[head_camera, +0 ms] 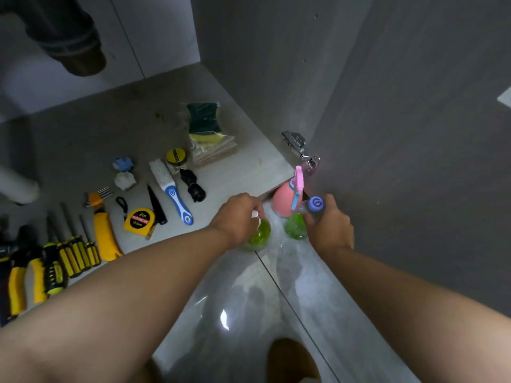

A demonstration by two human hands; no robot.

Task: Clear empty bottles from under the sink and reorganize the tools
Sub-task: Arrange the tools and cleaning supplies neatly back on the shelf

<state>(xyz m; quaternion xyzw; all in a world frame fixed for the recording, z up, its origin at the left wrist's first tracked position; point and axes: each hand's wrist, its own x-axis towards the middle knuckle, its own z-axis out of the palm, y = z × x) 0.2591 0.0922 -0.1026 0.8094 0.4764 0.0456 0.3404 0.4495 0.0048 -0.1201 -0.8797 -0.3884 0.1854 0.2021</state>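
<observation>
While left grip (237, 220) clasps glossy green bottle (260, 234), right grip (329, 229) clasps clear blue-capped bottle (315, 205).

Bottles (296, 229) at cabinet (132, 120) edge; tools (105, 239) rowed inside.

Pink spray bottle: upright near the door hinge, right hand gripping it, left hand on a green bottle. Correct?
Not quite. In the head view the right hand grips a clear bottle with a blue cap, not the pink spray bottle, which no hand holds. The rest stands: it is upright near the door hinge, and the left hand is on a green bottle.
</observation>
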